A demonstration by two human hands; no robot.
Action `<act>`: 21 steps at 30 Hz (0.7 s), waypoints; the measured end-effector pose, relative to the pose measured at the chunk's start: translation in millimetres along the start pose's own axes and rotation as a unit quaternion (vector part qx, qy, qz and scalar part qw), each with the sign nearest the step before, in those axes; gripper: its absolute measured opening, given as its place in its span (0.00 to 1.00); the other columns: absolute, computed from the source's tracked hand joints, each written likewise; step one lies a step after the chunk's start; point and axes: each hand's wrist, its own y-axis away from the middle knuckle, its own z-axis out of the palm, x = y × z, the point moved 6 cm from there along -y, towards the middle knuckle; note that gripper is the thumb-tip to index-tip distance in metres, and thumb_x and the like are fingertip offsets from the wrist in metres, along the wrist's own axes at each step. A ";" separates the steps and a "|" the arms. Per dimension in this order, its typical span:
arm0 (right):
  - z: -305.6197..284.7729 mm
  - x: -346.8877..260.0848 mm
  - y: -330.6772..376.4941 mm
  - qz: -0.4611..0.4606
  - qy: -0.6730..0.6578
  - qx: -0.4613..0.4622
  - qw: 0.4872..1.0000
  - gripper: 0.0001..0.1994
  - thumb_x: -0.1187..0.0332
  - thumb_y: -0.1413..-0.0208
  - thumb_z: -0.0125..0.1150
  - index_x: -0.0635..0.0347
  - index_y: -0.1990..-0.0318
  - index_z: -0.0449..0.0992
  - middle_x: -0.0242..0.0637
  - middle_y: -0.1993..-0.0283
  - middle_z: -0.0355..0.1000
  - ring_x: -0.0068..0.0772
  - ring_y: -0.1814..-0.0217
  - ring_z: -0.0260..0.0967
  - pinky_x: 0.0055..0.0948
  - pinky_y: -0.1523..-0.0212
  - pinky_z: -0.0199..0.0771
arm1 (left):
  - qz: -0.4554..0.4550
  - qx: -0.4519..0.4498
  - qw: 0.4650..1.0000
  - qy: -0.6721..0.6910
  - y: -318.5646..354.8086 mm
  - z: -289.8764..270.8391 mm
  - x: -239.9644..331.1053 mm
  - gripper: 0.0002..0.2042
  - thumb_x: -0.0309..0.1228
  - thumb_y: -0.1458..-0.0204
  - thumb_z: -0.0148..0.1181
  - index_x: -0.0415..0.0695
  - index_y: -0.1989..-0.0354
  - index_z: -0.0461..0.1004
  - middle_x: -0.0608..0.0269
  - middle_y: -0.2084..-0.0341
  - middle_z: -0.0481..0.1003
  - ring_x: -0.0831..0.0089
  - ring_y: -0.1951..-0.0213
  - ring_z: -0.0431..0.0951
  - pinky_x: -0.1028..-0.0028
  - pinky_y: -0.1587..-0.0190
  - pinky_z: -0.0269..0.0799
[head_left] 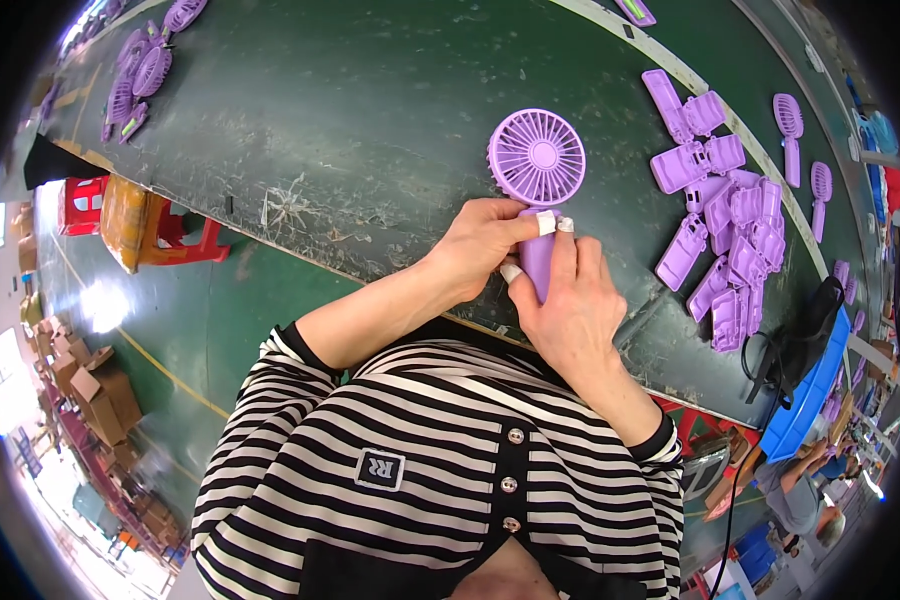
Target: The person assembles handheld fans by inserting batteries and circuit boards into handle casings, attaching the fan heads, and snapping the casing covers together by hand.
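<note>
A purple handheld fan (537,157) is held over the near edge of the green worktable, its round grille pointing away from me and its handle toward me. My left hand (477,245) is closed around the upper handle from the left, its thumb lying just below the grille. From the right, my right hand (573,300) grips the lower handle, its fingers pressed along the front. White tape wraps several fingertips. Much of the handle is hidden behind the fingers.
A heap of purple plastic covers (735,225) lies to the right. Several purple fans (135,75) are piled at the far left. More fans (789,120) lie beyond a pale strip. A blue bin (810,380) stands at the right edge, and red and yellow stools (135,222) at the left.
</note>
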 end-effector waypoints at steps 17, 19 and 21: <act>-1.8 -0.1 -0.5 -0.025 -0.014 0.023 0.999 0.31 0.56 0.62 0.62 0.73 0.54 0.65 0.41 0.64 0.61 0.37 0.68 0.66 0.30 0.79 0.70 | -0.025 0.023 0.999 0.021 -2.6 0.9 2.4 0.13 0.32 0.49 0.56 0.34 0.61 0.71 0.58 0.69 0.74 0.72 0.69 0.75 0.73 0.65 0.72; -5.4 0.0 1.9 -0.016 -0.056 0.009 0.998 0.31 0.58 0.61 0.63 0.71 0.51 0.63 0.44 0.63 0.62 0.43 0.68 0.67 0.35 0.79 0.69 | -0.045 0.010 0.997 0.054 -2.1 2.2 1.2 0.14 0.32 0.49 0.56 0.34 0.60 0.70 0.56 0.66 0.73 0.69 0.66 0.75 0.70 0.62 0.73; -6.6 -0.1 5.5 -0.017 -0.023 -0.006 1.000 0.33 0.57 0.63 0.64 0.73 0.51 0.63 0.43 0.66 0.64 0.40 0.71 0.67 0.33 0.79 0.70 | -0.037 0.015 0.998 0.049 -1.6 2.4 2.2 0.15 0.32 0.49 0.56 0.33 0.59 0.69 0.55 0.65 0.73 0.68 0.65 0.75 0.69 0.62 0.73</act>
